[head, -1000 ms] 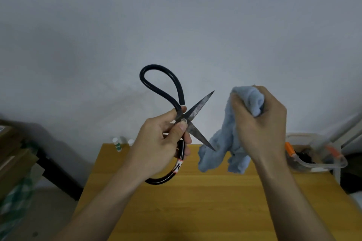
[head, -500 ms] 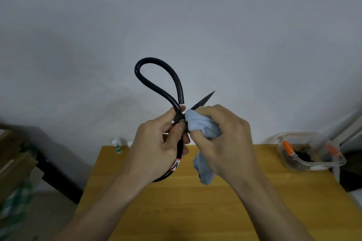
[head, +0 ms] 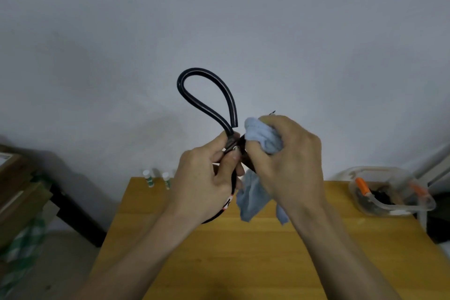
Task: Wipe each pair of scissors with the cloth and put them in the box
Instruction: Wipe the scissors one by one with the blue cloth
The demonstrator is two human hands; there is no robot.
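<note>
A pair of black scissors (head: 207, 95) with large loop handles is held up in front of the wall, one loop pointing upward. My left hand (head: 207, 178) grips it around the pivot, thumb by the rivet. My right hand (head: 287, 161) holds a light blue cloth (head: 263, 136) bunched around the upper blade; only the blade tip shows above my fingers. Loose cloth ends hang below my hand. A clear plastic box (head: 389, 192) stands at the table's right back corner, with orange-handled and dark items inside.
The wooden table (head: 243, 251) lies below my hands. Two small white tubes with green labels (head: 157, 179) stand at its back left edge. Boxes and a green checked cloth (head: 22, 238) sit left of the table on the floor.
My right hand brought the cloth from the right onto the scissors' blades, then slid it up along the upper blade toward its tip. The scissors rose slightly.
</note>
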